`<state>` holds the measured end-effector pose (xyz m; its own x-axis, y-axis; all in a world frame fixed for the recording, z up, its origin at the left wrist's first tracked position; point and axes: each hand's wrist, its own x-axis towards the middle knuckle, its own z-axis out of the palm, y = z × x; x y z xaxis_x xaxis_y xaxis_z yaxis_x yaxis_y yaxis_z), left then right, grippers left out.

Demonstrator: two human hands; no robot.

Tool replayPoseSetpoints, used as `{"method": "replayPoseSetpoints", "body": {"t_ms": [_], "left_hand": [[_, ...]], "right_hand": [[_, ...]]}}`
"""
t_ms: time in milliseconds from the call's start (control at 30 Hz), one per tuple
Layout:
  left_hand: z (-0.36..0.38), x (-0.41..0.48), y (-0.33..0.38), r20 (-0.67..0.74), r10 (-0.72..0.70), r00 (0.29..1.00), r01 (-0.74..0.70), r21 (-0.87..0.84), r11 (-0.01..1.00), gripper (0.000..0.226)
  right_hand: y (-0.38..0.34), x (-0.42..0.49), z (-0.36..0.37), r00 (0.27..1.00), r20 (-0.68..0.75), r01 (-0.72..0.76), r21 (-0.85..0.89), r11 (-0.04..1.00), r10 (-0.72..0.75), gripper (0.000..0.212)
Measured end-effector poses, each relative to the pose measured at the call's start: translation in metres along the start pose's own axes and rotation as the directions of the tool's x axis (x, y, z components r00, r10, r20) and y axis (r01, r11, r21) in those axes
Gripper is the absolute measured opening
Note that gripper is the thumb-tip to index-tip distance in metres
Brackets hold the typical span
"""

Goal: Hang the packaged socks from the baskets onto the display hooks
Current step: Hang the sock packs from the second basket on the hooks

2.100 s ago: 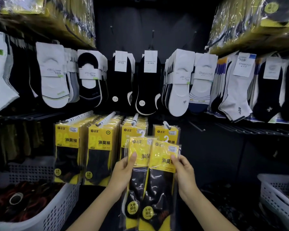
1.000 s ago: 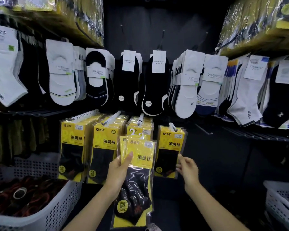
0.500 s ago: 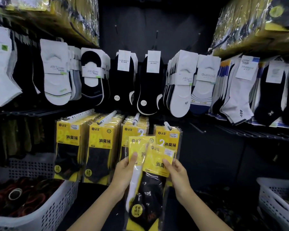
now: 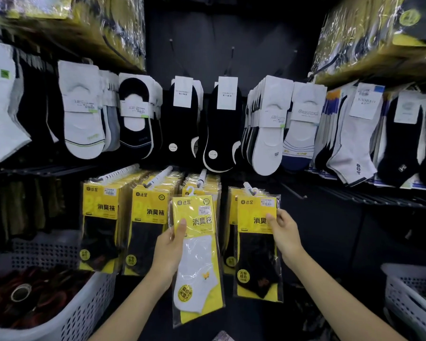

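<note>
Gripping white-sock pack (image 4: 197, 257) from its left, left hand (image 4: 169, 252) mirrors right hand (image 4: 284, 233) pinching black-sock pack (image 4: 256, 257).

Back wall (image 4: 231, 28): black matt panel, far centre, in shadow. Film-wrapped yellow bundles (image 4: 96, 20): stacked high at left, film glinting; a like stack (image 4: 379, 33) high at right. Carded socks (image 4: 268, 134): white and black, hanging side by side at mid level, full width. Dark rails (image 4: 379, 196): horizontal, lower right. General light dim.
</note>
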<state>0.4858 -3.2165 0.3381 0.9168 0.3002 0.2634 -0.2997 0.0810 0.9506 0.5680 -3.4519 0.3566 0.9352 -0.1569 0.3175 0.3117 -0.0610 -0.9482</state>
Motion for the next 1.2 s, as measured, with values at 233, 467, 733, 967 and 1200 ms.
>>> {"method": "replayPoseSetpoints", "body": {"t_ms": [233,467,733,967,1200], "left_hand": [[-0.002,0.004,-0.004,0.021,-0.009,1.000,0.009,-0.001,1.000,0.028],[0.005,0.005,-0.007,0.035,-0.041,0.999,0.041,0.008,0.999,0.030],[0.027,-0.001,-0.017,0.102,-0.089,0.991,0.079,0.100,0.992,0.031],[0.066,-0.009,-0.023,0.219,-0.069,0.973,0.037,0.145,0.989,0.027],[0.079,-0.012,-0.025,0.245,-0.096,0.965,0.063,0.137,0.989,0.027]], "right_hand": [[0.011,0.014,0.010,0.999,0.038,-0.031,-0.013,0.999,0.031,0.020],[0.028,0.020,0.013,0.965,-0.202,-0.175,-0.007,0.985,0.170,0.028],[0.030,-0.015,0.015,0.939,-0.171,-0.289,0.084,0.954,0.299,0.037],[-0.001,-0.051,0.022,0.912,0.290,-0.359,0.216,0.908,0.292,0.027],[0.010,-0.044,0.002,0.956,-0.088,-0.249,0.252,0.935,0.279,0.017]]}}
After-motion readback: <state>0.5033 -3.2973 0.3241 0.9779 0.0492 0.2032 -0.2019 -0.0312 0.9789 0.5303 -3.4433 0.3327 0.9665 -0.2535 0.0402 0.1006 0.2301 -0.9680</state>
